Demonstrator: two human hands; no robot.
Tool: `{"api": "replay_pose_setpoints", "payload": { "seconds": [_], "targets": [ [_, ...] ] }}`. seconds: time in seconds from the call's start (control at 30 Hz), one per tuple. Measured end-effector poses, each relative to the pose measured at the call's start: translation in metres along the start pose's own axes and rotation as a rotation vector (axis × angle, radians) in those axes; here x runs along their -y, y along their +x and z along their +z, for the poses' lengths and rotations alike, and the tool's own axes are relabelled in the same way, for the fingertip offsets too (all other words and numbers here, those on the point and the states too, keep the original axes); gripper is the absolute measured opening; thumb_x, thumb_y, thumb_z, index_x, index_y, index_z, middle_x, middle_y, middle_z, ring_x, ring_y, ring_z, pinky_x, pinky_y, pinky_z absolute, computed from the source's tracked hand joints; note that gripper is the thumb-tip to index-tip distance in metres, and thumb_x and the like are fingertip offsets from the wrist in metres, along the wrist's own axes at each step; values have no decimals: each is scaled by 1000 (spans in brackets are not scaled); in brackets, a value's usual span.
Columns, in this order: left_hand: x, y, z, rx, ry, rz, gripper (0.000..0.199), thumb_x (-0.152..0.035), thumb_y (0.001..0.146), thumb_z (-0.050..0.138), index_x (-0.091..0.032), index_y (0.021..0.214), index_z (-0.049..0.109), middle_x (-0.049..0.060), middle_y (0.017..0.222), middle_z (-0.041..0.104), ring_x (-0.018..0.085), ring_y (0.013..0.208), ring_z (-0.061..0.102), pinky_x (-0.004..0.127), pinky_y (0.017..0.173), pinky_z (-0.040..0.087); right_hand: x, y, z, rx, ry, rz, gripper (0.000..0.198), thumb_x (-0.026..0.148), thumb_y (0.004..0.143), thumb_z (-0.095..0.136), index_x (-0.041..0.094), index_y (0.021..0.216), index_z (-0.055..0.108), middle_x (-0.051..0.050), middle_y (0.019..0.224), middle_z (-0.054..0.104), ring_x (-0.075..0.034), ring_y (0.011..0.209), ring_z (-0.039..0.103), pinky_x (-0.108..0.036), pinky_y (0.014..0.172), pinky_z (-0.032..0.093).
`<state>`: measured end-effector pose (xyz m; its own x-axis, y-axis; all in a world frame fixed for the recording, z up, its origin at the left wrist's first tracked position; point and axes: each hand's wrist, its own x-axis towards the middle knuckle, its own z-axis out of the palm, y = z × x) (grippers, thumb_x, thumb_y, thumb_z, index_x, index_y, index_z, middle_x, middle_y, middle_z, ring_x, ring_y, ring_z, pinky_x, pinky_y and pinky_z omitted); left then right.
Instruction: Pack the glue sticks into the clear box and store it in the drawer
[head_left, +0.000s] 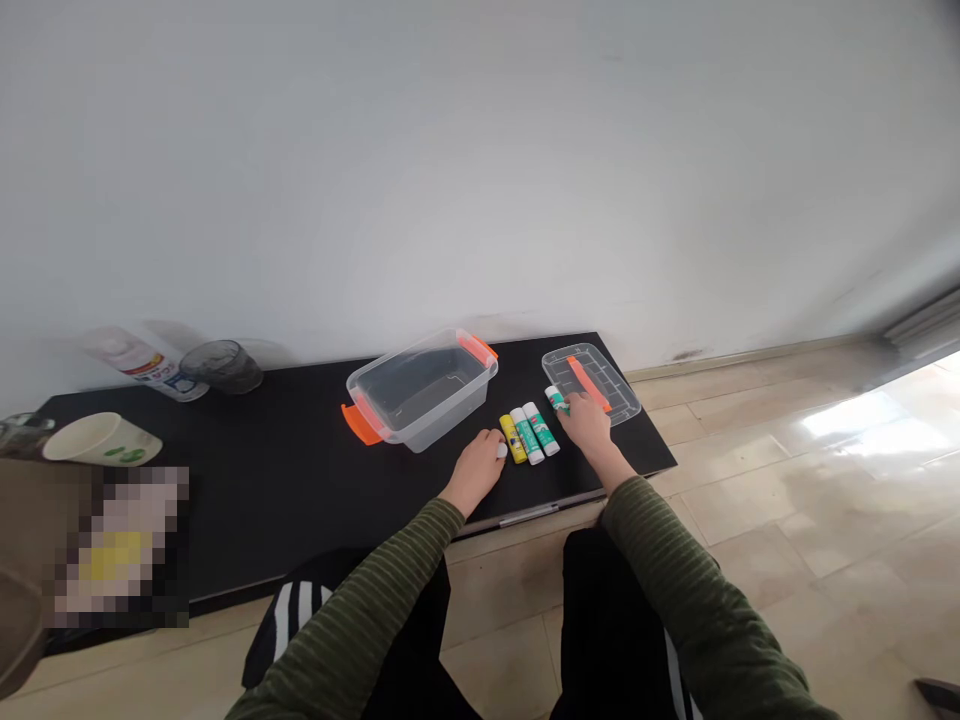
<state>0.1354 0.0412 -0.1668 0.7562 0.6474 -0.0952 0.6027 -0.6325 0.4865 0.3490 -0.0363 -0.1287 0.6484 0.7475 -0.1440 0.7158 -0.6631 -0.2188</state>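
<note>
Three glue sticks lie side by side on the black tabletop (pixel 285 480): a yellow glue stick (pixel 513 440) and two green-and-white ones, the middle glue stick (pixel 526 436) and the right-hand glue stick (pixel 541 430). My right hand (pixel 589 425) has its fingers closed on another green-and-white glue stick (pixel 555 399), just right of the row. Left of the row, my left hand (pixel 478 468) is closed around a glue stick whose white end (pixel 502 451) shows; the rest of it is hidden by the fingers.
Behind my left hand stands a clear plastic box (pixel 442 420) with orange latches, open at the top. Its clear lid (pixel 622 385) with an orange handle lies at the right. Further left are a dark glass (pixel 225 368), a white bottle (pixel 142 365) and a paper cup (pixel 101 440).
</note>
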Motion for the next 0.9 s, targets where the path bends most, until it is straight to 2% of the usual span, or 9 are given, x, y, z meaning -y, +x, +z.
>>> {"api": "replay_pose_setpoints", "payload": {
  "seconds": [0.13, 0.27, 0.43, 0.5, 0.6, 0.67, 0.73, 0.8, 0.9],
  "targets": [
    [-2, -1, -3, 6, -23, 1, 21, -15, 86, 51, -19, 106, 58, 10, 113, 61, 24, 101, 62, 34, 86, 47, -2, 3, 7, 37, -21, 12, 39, 37, 92, 57, 17, 126, 57, -16, 129, 58, -30, 118, 57, -36, 83, 48],
    [-2, -2, -5, 15, -39, -1, 20, -15, 86, 51, -18, 105, 58, 11, 112, 61, 24, 100, 62, 35, 86, 47, 2, 3, 12, 103, -42, 15, 41, 42, 89, 60, 13, 119, 61, -18, 126, 58, -31, 114, 59, -38, 84, 48],
    [5, 3, -13, -50, -161, -36, 16, -15, 83, 56, -19, 97, 59, 9, 103, 65, 25, 95, 63, 38, 86, 47, 2, 4, 9, 78, 11, 29, 35, 39, 93, 53, 13, 112, 65, -19, 124, 60, -30, 110, 62, -36, 82, 46],
    [8, 7, -20, -125, -343, -82, 12, -19, 82, 60, -20, 94, 59, 7, 98, 67, 24, 93, 64, 38, 86, 48, 1, 2, 6, 47, 69, 31, 35, 41, 92, 52, 14, 110, 65, -18, 119, 64, -29, 106, 64, -34, 80, 45],
    [8, 12, -34, -194, -843, -209, 13, -26, 83, 64, -18, 92, 59, 7, 93, 69, 21, 86, 66, 36, 79, 52, 4, -8, 0, -20, 169, -15, 32, 41, 92, 54, 16, 110, 64, -13, 100, 70, -27, 97, 66, -32, 75, 43],
    [5, 11, -43, -167, -1222, -272, 15, -28, 85, 64, -17, 94, 59, 9, 98, 70, 19, 88, 69, 34, 79, 54, 9, -19, -3, -60, 254, -111, 27, 38, 91, 55, 18, 108, 64, -9, 91, 71, -24, 90, 66, -29, 73, 42],
    [-1, 7, -50, -117, -1508, -282, 15, -26, 86, 64, -15, 95, 60, 12, 105, 71, 19, 94, 70, 33, 86, 54, 16, -32, -5, -77, 357, -253, 24, 35, 91, 56, 19, 107, 63, -6, 89, 71, -21, 84, 66, -27, 71, 41],
    [-5, 3, -55, -90, -1669, -267, 13, -24, 86, 66, -14, 93, 61, 13, 106, 72, 20, 98, 71, 33, 92, 54, 21, -45, -6, -79, 441, -397, 23, 33, 91, 57, 21, 109, 62, -4, 92, 72, -18, 82, 65, -26, 71, 42],
    [-9, -2, -58, -109, -1750, -250, 10, -21, 85, 69, -14, 89, 62, 9, 96, 73, 17, 91, 72, 33, 93, 55, 26, -57, -5, -95, 461, -542, 25, 30, 89, 60, 22, 112, 62, -3, 101, 71, -18, 88, 65, -26, 75, 44]
  ]
}}
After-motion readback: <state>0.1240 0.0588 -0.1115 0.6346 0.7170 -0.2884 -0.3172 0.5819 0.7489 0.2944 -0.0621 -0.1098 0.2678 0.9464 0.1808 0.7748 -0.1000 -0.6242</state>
